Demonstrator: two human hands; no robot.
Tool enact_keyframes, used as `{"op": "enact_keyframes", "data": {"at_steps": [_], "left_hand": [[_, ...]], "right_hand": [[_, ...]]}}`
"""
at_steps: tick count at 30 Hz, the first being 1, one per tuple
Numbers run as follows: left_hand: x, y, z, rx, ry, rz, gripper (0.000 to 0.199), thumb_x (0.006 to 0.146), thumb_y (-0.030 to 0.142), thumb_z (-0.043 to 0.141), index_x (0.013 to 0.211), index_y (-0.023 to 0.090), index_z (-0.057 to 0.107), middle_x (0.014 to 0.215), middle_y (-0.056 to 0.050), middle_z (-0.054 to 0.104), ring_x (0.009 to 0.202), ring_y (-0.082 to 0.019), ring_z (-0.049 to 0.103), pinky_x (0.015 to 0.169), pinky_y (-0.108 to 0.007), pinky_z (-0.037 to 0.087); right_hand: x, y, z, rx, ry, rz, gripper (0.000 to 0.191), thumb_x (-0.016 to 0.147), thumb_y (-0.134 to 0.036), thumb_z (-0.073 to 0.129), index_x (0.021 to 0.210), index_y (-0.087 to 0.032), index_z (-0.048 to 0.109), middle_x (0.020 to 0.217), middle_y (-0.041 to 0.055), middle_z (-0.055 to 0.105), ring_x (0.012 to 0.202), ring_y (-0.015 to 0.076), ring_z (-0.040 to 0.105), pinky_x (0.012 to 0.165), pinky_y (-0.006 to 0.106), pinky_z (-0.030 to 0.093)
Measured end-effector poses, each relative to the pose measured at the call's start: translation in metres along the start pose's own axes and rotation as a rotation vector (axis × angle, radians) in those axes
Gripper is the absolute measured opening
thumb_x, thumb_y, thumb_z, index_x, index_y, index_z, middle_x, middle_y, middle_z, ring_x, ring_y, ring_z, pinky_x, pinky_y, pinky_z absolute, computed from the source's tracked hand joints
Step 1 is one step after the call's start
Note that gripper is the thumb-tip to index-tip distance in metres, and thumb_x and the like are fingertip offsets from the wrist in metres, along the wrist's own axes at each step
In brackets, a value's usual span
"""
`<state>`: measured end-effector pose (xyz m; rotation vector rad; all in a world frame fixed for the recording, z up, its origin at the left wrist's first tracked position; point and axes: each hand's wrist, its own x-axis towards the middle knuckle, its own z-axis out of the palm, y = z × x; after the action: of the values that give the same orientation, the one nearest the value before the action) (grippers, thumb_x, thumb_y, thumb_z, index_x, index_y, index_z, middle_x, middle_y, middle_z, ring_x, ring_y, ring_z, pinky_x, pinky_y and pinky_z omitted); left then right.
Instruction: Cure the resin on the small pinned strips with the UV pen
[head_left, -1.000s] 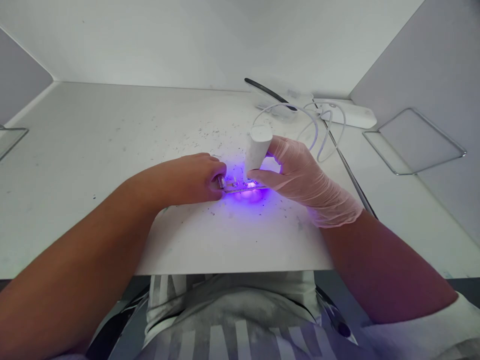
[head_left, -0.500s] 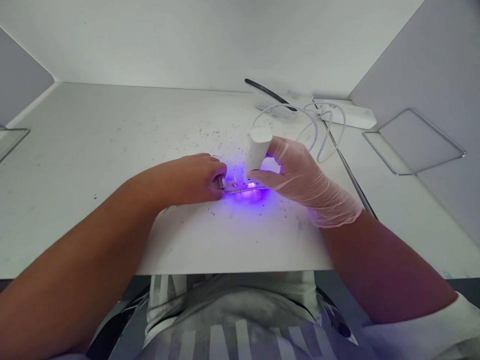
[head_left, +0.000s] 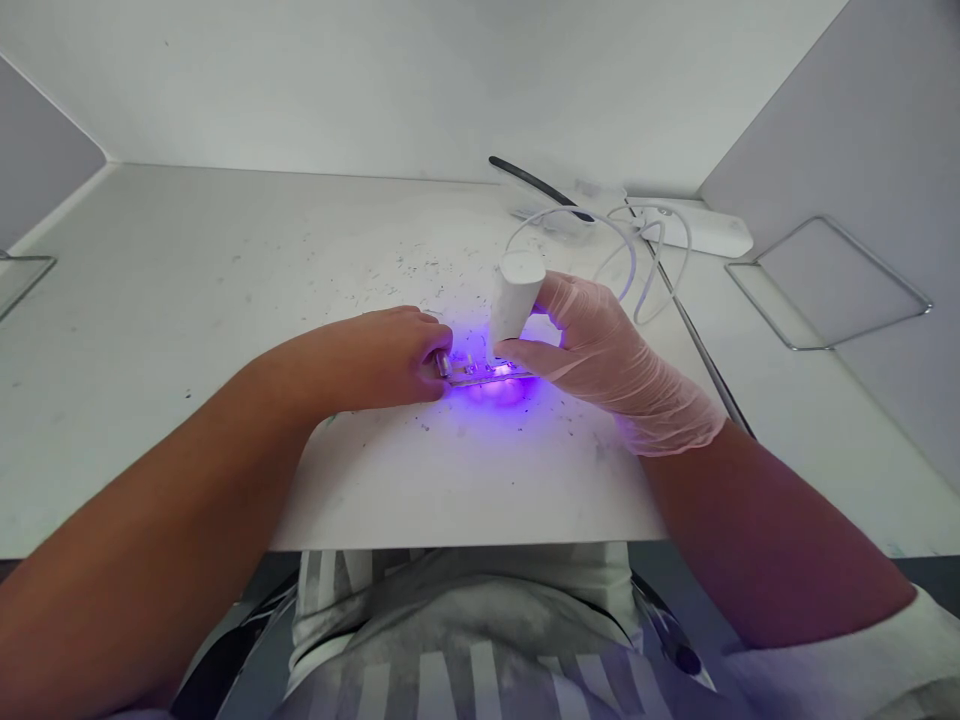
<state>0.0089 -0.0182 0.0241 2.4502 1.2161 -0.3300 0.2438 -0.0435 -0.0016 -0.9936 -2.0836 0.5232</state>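
Violet light pools beneath the white lamp [head_left: 514, 300], falling on a thin strip [head_left: 480, 381] that spans the gap between our hands, low over the bench [head_left: 465, 490]. Small pieces sit along the strip, too bright and too small for us to make out. As we judge it, the step in hand is shining the lamp onto one part of that strip; the next move calls for steadiness, with the lamp's lower end lined up and the pieces not nudged.

Our left hand [head_left: 390, 355], bare, has its fingers curled in, pinching the strip's left end beside a shiny bit at the fingertips. Our right hand [head_left: 592, 345], in a thin translucent glove, is half curled around the lamp, thumb low on the near side; a violet gap shows inside the grip. Whether it also touches the strip, or whether the strip rests on the bench, we cannot tell.
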Motion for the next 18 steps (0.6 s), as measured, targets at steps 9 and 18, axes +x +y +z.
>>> {"op": "enact_keyframes", "data": {"at_steps": [9,18], "left_hand": [[-0.0002,-0.0006,0.0007,-0.007,0.001,-0.004,0.021,0.085,0.044,0.061,0.080,0.023,0.063,0.085,-0.006,0.069,0.072,-0.020,0.059,0.067,-0.036,0.040],[0.0000,0.0008,-0.0001,-0.006,0.002,-0.003,0.021,0.085,0.044,0.060,0.080,0.024,0.063,0.084,-0.005,0.068,0.073,-0.020,0.059,0.068,-0.036,0.041]], "right_hand": [[-0.0001,-0.0009,-0.0005,0.002,-0.007,0.007,0.011,0.083,-0.027,0.070,0.092,-0.020,0.068,0.086,0.0009,0.068,0.078,0.0175,0.064,0.072,0.034,0.048],[0.0002,-0.0007,-0.0001,-0.002,0.000,0.002,0.011,0.083,-0.027,0.070,0.092,-0.020,0.069,0.086,0.0006,0.068,0.078,0.0170,0.063,0.072,0.034,0.048]]}}
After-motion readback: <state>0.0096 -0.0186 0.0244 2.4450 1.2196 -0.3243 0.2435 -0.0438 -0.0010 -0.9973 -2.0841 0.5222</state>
